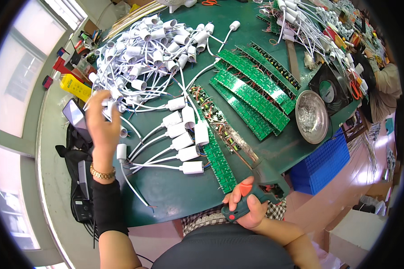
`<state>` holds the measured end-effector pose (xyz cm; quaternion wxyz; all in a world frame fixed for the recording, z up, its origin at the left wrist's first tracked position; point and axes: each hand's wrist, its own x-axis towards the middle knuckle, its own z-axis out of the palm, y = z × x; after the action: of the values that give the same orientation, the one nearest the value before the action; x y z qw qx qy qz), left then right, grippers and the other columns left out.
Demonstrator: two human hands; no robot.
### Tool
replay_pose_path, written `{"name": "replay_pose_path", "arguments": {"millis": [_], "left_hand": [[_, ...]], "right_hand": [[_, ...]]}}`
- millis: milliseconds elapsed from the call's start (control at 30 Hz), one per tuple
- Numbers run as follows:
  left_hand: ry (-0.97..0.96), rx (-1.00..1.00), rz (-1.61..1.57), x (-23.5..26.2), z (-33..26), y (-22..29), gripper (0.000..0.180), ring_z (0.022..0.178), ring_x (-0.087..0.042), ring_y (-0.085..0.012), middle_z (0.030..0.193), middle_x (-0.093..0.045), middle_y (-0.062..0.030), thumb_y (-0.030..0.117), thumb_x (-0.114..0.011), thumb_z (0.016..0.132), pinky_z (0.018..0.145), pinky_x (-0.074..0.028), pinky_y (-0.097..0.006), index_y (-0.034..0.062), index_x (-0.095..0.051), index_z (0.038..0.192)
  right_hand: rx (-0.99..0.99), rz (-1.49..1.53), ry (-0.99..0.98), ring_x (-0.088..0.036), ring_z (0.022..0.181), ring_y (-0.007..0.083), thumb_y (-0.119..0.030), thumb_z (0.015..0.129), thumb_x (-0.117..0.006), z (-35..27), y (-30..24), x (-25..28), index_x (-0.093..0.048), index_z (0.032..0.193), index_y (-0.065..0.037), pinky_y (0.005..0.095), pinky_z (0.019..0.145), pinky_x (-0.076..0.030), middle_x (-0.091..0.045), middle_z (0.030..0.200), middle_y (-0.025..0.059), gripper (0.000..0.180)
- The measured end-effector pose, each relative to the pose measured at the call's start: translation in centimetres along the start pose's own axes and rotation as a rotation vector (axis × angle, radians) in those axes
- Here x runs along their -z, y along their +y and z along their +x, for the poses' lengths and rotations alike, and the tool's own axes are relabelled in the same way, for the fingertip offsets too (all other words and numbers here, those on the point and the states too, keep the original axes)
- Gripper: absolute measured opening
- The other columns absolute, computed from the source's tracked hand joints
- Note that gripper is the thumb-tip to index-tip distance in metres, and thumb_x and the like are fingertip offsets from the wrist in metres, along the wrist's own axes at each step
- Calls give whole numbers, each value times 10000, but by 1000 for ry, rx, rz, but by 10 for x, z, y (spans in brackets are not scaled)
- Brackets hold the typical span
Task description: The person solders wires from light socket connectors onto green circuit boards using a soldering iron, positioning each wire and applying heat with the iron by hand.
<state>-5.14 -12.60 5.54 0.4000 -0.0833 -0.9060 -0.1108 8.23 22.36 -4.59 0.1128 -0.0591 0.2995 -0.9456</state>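
Item 1: white lamp socket w/ attached white cable (108, 104), cylindrical, pinched in fingers of left hand (102, 127), raised at left edge of the heap of like sockets; cable trails down-right, mixed w/ neighbouring leads, exact run not traceable. Item 2: handheld tool (251, 193), dark green pistol-type body w/ orange trigger, held in fist of right hand (249, 206) at near table edge, nose pointing up-right, resting on or just over the green tabletop; contact not clear.
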Motion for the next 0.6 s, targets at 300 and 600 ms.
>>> {"name": "replay_pose_path", "arguments": {"millis": [300,600], "left_hand": [[-748,-359,-432,-81,39,42,322,956,-618,-325,1055,-608,-125,-47,-648,779,841,-501,-379,41,-617,1088],[-422,-235,-451,-72,31,47,289,921,-608,-340,1030,-582,-144,-60,-620,735,786,-510,-381,24,-593,1010]], "right_hand": [[-12,-27,-60,-596,774,178,-177,973,-537,1,0,-1,-400,1315,-80,449,888,-501,-566,912,105,380],[-37,-82,-17,-598,735,174,-279,955,-573,-1,0,-1,-418,1295,-104,436,845,-509,-566,891,92,413]]}}
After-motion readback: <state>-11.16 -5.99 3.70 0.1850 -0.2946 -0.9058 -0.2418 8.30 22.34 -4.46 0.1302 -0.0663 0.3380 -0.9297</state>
